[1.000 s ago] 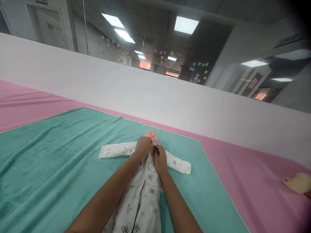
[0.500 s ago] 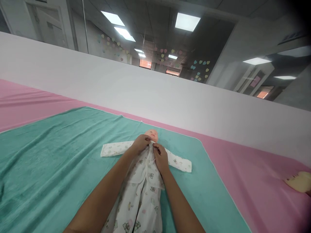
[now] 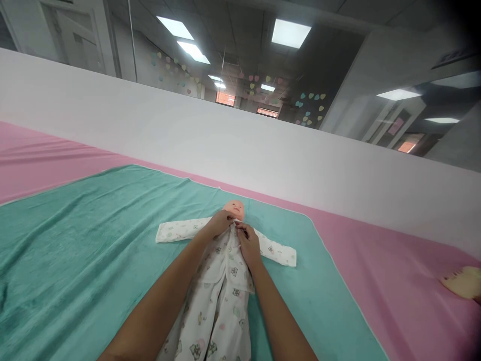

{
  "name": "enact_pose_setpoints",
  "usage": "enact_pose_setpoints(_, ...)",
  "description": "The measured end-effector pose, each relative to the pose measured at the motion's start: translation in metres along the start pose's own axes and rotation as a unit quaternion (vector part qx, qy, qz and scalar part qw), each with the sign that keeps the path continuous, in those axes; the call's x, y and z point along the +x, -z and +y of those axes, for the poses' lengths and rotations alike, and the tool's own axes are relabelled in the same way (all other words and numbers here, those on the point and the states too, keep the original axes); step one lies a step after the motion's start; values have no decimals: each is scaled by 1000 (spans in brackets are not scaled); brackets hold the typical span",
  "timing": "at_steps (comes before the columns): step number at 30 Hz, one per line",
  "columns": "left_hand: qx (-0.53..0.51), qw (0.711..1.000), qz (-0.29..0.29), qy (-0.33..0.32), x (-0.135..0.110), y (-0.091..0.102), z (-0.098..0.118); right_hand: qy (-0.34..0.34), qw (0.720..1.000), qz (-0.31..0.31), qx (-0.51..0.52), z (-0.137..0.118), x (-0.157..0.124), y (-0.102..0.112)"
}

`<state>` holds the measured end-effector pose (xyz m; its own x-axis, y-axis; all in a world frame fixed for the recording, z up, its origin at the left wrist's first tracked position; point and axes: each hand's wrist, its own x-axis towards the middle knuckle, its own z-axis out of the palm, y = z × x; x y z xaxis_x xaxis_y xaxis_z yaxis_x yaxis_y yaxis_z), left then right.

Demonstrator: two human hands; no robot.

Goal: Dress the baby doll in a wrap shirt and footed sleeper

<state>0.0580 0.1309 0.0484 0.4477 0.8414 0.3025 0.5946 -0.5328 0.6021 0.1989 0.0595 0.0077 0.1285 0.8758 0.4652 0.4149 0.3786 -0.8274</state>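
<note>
A baby doll lies on its back on a teal towel, dressed in a white printed onesie with both sleeves spread out sideways. My left hand pinches the onesie's collar just below the doll's chin. My right hand is closed on the garment's front edge at the upper chest, right beside the left hand. Both forearms reach forward over the doll's body and hide part of the torso.
The towel lies on a pink sheet. A low white wall runs behind the bed, with glass panes above it. A pale yellow object sits at the right edge on the pink sheet.
My left hand has slid from over the doll's chin down to the collar, so more of the face shows. The right hand has barely shifted.
</note>
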Motion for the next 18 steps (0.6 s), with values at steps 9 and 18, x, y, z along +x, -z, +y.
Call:
enact_pose_setpoints(9, 14, 1000, 5, 19, -1, 4, 8, 15, 1000, -4, 26, -6, 0, 0)
enact_pose_setpoints(18, 0, 999, 23, 41, -3, 6, 17, 23, 1000, 3, 11, -7, 0, 0)
